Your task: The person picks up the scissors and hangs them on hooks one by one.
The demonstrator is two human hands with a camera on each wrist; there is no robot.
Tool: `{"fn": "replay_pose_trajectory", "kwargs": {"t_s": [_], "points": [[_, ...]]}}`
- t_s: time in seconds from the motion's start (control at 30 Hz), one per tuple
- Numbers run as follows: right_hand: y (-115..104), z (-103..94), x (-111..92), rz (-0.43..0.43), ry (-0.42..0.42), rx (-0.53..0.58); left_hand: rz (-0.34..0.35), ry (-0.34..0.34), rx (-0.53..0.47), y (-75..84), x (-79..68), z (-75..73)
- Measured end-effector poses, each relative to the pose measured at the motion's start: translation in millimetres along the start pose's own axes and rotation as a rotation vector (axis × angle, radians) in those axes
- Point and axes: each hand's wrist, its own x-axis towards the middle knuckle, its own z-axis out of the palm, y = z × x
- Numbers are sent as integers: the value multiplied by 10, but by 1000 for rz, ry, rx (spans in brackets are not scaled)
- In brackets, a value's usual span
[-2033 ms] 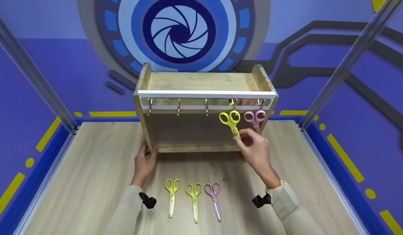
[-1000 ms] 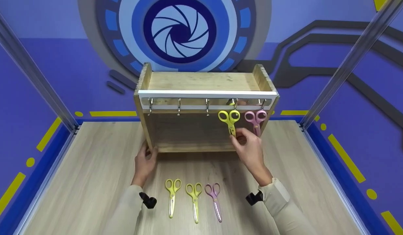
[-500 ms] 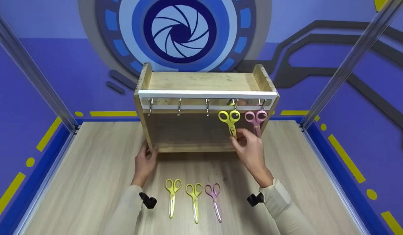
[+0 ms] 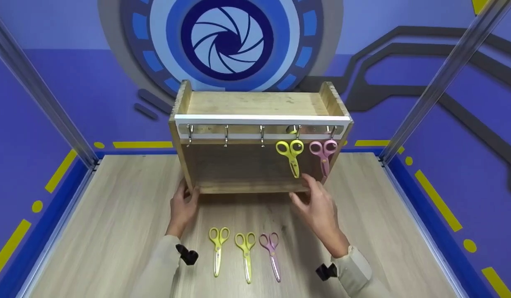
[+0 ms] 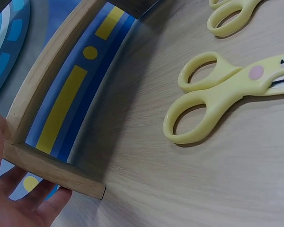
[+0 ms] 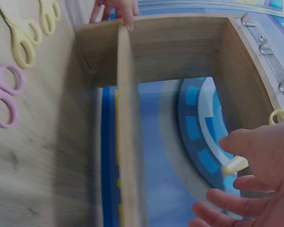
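Note:
At the lower left corner of a wooden shelf (image 4: 255,103), my left hand (image 4: 184,209) holds the side panel, thumb in front and fingers behind in the left wrist view. My right hand (image 4: 319,211) is just below the hanging scissors, thumb and fingers spread with nothing between them. Yellow scissors (image 4: 295,163) hang by a handle loop from the fourth hook, blades down. Pink scissors (image 4: 325,162) hang from the rightmost hook beside them. On the table lie yellow scissors (image 4: 218,246), a second yellow pair of scissors (image 4: 247,252) and pink scissors (image 4: 272,252), handles towards the shelf.
A white rail (image 4: 243,119) with metal hooks runs along the shelf's upper front; the three left hooks (image 4: 227,136) bear nothing. Printed blue panels (image 4: 114,103) and metal posts (image 4: 442,87) enclose the wooden table (image 4: 127,198) at the back and sides.
My right hand had the yellow scissors' blades pinched; it has let go and moved down, and the scissors hang by themselves. The left hand has stayed at the shelf corner.

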Motion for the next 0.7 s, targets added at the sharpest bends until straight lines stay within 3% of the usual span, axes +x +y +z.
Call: {"fn": "replay_pose_trajectory", "kwargs": {"t_s": [0.2, 0.5, 0.7], "points": [[30, 119, -257, -19, -110, -39, 6, -3, 0, 8, 4, 2], [74, 363, -646, -114, -263, -2, 18, 7, -5, -2, 18, 2], [82, 476, -859, -158, -354, -59, 18, 9, -1, -10, 19, 8]]}}
